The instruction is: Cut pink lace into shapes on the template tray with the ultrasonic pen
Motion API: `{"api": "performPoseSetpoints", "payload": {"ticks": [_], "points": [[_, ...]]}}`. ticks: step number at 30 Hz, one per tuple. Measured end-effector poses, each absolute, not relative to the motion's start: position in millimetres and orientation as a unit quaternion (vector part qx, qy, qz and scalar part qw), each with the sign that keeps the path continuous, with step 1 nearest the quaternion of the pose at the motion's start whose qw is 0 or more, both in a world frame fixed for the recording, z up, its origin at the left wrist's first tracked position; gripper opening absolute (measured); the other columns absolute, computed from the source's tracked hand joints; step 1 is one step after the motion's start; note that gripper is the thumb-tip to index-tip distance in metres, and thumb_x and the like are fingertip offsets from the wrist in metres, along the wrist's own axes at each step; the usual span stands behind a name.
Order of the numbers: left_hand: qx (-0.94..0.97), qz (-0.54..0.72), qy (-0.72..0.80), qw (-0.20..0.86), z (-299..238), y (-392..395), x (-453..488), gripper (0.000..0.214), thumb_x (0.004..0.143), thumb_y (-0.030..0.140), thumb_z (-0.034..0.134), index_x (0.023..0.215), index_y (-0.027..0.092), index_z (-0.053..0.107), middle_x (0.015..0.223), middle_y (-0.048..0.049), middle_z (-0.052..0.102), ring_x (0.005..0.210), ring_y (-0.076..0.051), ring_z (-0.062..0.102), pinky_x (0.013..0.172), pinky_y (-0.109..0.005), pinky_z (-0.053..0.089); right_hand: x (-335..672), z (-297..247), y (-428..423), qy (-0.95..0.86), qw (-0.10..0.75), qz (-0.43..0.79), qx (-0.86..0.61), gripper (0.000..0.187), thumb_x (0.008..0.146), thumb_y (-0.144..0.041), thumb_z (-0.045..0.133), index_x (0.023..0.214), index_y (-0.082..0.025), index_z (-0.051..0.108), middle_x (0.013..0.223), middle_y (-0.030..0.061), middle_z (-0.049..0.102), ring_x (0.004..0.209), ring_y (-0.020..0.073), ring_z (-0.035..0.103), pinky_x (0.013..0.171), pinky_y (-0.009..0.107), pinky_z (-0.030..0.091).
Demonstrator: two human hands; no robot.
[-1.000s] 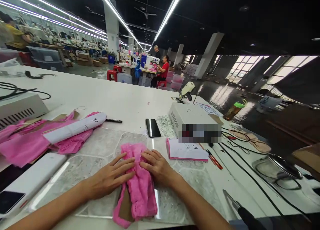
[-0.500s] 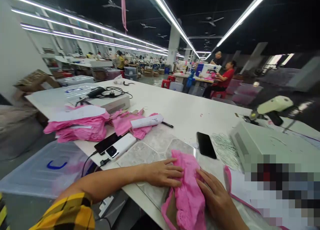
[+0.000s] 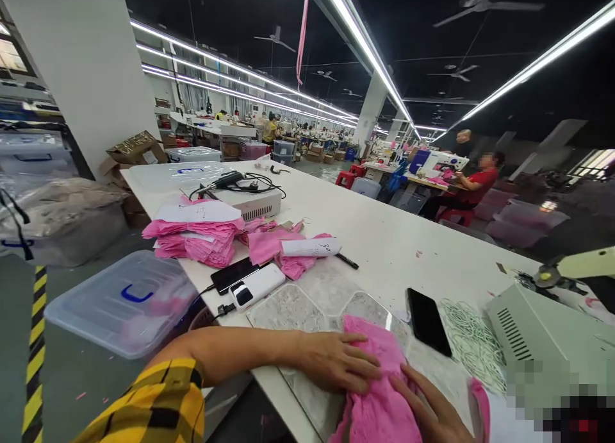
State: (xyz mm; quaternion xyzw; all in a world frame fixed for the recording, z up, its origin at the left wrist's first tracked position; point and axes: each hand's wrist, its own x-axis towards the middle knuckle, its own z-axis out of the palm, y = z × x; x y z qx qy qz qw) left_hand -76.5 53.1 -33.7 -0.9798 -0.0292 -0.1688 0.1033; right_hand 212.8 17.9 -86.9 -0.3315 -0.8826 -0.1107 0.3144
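Observation:
A pink piece of fabric (image 3: 377, 372) lies bunched on the clear-topped surface at the table's front edge. My left hand (image 3: 336, 361) rests flat across its left side, fingers stretched out. From the right, my right hand (image 3: 427, 401) touches the cloth with extended fingers; its lower part runs out of view. Just beyond my right hand is a black phone (image 3: 428, 321). A white power bank (image 3: 257, 285) and a dark phone (image 3: 234, 275) lie past my left forearm.
Stacked pink pieces (image 3: 202, 238) stand at the table's left, before a metal box (image 3: 259, 204) with cables. A paper-wrapped pink bundle (image 3: 307, 247) and a pen (image 3: 346, 261) lie mid-table. Pale green cords (image 3: 473, 340) and a green machine box (image 3: 538, 334) are right. A lidded bin (image 3: 120, 308) stands below.
The view has swung left, so the table and its contents appear further right. Both hands stay on the pink fabric, and its lower end now shows less.

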Motion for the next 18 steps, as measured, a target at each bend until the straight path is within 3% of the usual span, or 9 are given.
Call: {"api": "performPoseSetpoints", "payload": {"ticks": [2, 6, 11, 18], "points": [[-0.982, -0.160, -0.025, 0.099, -26.9, 50.8, -75.6, 0.024, 0.096, 0.019, 0.043, 0.092, 0.020, 0.067, 0.121, -0.0073, 0.065, 0.123, -0.018, 0.052, 0.114, -0.038, 0.029, 206.2, -75.5, 18.2, -0.886, 0.317, -0.102, -0.323, 0.042, 0.094, -0.025, 0.044, 0.133, -0.035, 0.054, 0.132, 0.0070, 0.060, 0.114, 0.0191, 0.063, 0.088, 0.030, 0.058], [-0.982, -0.141, -0.064, 0.104, -18.8, 44.1, -74.8, 0.025, 0.099, 0.018, 0.041, 0.092, 0.018, 0.065, 0.113, -0.0095, 0.066, 0.111, -0.018, 0.057, 0.093, -0.031, 0.044, 196.2, -57.4, 19.5, -0.870, 0.331, -0.033, -0.364, 0.043, 0.092, -0.017, 0.045, 0.130, -0.035, 0.057, 0.132, 0.0071, 0.059, 0.118, 0.0200, 0.061, 0.092, 0.034, 0.057], [-0.967, -0.194, -0.097, 0.134, -24.2, 38.5, -75.2, 0.017, 0.098, 0.019, 0.045, 0.101, 0.017, 0.062, 0.109, -0.0104, 0.065, 0.102, -0.018, 0.058, 0.083, -0.030, 0.046, 202.7, -45.1, 7.5, -0.828, 0.345, -0.007, -0.442, 0.044, 0.091, -0.016, 0.045, 0.129, -0.034, 0.056, 0.133, 0.0069, 0.060, 0.119, 0.0238, 0.060, 0.092, 0.038, 0.059], [-0.950, -0.201, -0.164, 0.172, -28.1, 25.4, -42.9, 0.012, 0.093, 0.012, 0.050, 0.103, 0.015, 0.056, 0.098, -0.0096, 0.064, 0.087, -0.020, 0.057, 0.076, -0.033, 0.043, 258.7, -26.1, -32.5, -0.734, 0.364, -0.034, -0.572, 0.024, 0.092, -0.025, 0.048, 0.108, -0.029, 0.066, 0.102, 0.0058, 0.073, 0.092, 0.0242, 0.071, 0.077, 0.038, 0.062]]}}
